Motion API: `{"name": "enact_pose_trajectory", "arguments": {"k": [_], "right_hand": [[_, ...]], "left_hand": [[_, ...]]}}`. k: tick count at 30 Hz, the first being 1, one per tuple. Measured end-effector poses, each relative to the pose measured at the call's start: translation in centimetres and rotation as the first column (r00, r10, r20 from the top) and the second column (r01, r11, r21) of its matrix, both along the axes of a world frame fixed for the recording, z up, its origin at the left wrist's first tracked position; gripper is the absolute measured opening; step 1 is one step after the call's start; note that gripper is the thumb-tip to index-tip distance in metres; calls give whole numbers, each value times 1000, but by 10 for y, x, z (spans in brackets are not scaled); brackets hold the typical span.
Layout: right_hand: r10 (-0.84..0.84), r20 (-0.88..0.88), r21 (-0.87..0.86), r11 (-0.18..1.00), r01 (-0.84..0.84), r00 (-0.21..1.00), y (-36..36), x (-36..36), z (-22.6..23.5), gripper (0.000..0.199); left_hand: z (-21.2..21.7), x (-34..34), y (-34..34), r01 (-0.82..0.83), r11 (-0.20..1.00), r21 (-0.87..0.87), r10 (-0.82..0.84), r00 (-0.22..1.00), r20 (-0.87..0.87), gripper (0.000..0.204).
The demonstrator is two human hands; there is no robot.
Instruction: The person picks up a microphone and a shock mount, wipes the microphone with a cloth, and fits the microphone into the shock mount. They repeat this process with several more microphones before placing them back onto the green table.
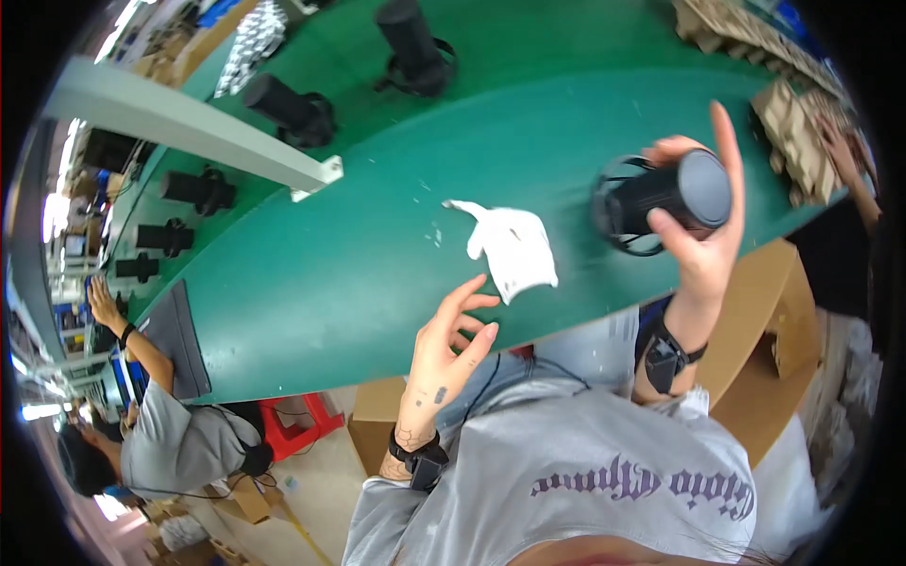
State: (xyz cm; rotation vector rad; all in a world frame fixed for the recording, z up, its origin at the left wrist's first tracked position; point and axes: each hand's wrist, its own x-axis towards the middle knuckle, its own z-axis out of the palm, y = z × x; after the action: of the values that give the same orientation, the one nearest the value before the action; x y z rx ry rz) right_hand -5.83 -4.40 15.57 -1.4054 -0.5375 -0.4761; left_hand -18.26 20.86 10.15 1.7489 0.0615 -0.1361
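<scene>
My right hand [708, 247] grips a black cylinder [651, 200] with a smooth round end and an open black ring around its other end. Its thumb and fingers wrap the cylinder's side while the index finger points up. The cylinder is tilted over the green table [349, 283]; its exact kind does not show. To the left, my left hand [451, 344] hovers at the table's near edge with fingers spread and holds nothing. Just beyond its fingertips lies a crumpled white cloth [517, 253]. I cannot tell whether the fingertips touch it.
Several similar black cylinders with rings, one of them here [412, 52], stand along the table's far and left side. A pale metal beam [198, 132] crosses the upper left. Moulded cardboard trays [788, 132] lie at right, near another person's hand [838, 146]. A co-worker [189, 439] sits at left.
</scene>
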Motion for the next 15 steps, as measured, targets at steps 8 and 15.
{"name": "enact_pose_trajectory", "arguments": {"k": [8, 15], "right_hand": [[-656, 39, -173, 738, 652, 754, -33, 23, -21, 75], [-220, 718, -160, 871, 464, 660, 45, 23, 20, 41]], "left_hand": [[-24, 3, 63, -256, 934, 249, 227, 964, 139, 45], [-54, 12, 89, -591, 750, 298, 449, 785, 427, 28]]}}
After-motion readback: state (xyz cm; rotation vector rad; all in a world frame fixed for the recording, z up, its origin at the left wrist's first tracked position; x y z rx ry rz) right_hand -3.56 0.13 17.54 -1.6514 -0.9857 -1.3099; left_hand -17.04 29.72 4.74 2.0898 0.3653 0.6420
